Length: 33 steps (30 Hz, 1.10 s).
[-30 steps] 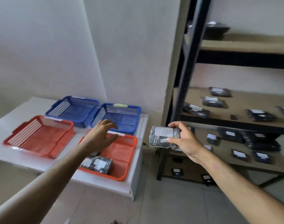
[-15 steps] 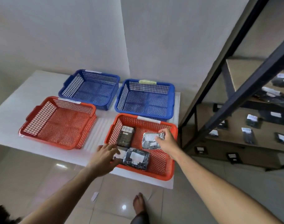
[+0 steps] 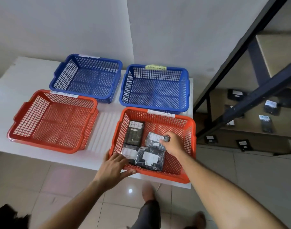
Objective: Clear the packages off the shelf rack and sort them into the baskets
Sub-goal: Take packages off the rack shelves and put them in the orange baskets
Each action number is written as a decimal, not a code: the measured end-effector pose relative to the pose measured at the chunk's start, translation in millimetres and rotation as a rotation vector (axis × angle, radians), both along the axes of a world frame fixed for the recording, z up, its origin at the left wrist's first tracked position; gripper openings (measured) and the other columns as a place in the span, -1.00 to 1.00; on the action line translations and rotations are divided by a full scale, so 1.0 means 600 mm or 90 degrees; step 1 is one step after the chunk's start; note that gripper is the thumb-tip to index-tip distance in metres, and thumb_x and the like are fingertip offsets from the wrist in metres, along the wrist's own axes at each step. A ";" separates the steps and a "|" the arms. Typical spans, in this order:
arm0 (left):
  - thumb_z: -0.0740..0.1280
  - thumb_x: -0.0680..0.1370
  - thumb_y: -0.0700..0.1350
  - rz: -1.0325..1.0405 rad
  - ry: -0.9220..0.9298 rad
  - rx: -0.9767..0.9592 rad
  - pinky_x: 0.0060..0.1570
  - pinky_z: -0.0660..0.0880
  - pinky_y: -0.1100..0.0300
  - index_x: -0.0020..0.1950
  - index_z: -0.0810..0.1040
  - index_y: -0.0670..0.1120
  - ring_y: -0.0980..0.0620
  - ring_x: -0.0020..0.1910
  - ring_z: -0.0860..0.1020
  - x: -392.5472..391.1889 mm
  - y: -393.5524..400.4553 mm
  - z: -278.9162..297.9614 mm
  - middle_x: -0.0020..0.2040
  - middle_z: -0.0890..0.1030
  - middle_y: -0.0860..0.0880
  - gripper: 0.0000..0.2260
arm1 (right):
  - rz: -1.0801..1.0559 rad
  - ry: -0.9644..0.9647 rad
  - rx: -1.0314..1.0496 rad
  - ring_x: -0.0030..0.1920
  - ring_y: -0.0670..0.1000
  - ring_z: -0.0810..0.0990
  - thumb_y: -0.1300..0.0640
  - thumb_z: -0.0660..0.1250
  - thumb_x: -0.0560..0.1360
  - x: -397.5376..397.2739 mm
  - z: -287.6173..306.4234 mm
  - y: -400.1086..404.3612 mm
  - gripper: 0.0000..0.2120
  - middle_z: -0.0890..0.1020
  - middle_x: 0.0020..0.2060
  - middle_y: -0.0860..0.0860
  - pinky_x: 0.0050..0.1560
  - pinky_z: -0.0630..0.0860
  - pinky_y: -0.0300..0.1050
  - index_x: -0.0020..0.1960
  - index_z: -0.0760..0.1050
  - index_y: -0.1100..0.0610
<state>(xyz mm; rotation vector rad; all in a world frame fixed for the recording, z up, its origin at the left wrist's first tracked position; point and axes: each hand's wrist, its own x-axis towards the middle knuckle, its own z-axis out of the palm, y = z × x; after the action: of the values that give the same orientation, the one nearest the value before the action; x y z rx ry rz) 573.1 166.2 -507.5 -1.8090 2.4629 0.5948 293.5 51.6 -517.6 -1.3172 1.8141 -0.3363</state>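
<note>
right hand [image 3: 172,143], fingers curled on the "return" package [image 3: 155,140], sets it inside the red basket [image 3: 190,129] at lower centre, likely matching its label; left hand [image 3: 114,168], fingers spread, steadies the near rim; more packages [image 3: 268,123] wait on the shelf rack [image 3: 250,100], right.

Four baskets on the white table [image 3: 9,90] — two blue ones [image 3: 87,61] [image 3: 155,70] at the back, two red ones [image 3: 47,142] [image 3: 189,129] at the front. Four dark packages in the right red basket [image 3: 134,133] [image 3: 153,139] [image 3: 129,152] [image 3: 149,158], each with a white label. On the shelf rack [image 3: 250,98], at least seven more packages — some too small or cut off to count surely. Two hands in view [image 3: 112,167] [image 3: 172,143].
</note>
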 end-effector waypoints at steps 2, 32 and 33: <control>0.02 0.57 0.52 0.004 0.004 -0.009 0.39 0.23 -0.02 0.15 0.62 0.16 0.14 0.20 0.50 0.001 0.000 -0.004 0.12 0.62 0.23 -0.42 | 0.037 0.058 -0.038 0.06 -0.01 0.60 0.09 0.50 0.50 0.006 -0.005 0.007 -0.59 0.64 0.20 0.07 0.00 0.42 -0.24 0.31 0.55 0.16; 0.26 0.52 0.25 -0.219 0.203 -0.359 0.49 0.31 -0.09 0.58 0.32 -0.07 -0.15 0.55 0.29 -0.684 -0.122 0.460 0.56 0.34 -0.10 -0.30 | 0.039 0.284 -0.599 0.42 0.12 0.40 -0.01 0.33 0.60 -0.623 0.508 0.139 -0.50 0.45 0.40 0.11 0.44 0.36 0.02 0.45 0.39 0.21; 0.28 0.53 0.24 -0.233 0.216 -0.375 0.48 0.34 -0.11 0.57 0.31 -0.05 -0.14 0.54 0.29 -0.728 -0.121 0.489 0.55 0.33 -0.08 -0.33 | 0.022 0.296 -0.615 0.40 0.11 0.41 -0.01 0.33 0.60 -0.670 0.541 0.150 -0.51 0.46 0.38 0.10 0.43 0.37 0.00 0.45 0.39 0.20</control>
<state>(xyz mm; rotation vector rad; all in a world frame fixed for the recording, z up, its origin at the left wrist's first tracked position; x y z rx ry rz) 136.5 93.8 -214.1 -1.3917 3.3683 0.1639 -108.5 141.9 -192.9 -2.2159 2.0794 -1.0479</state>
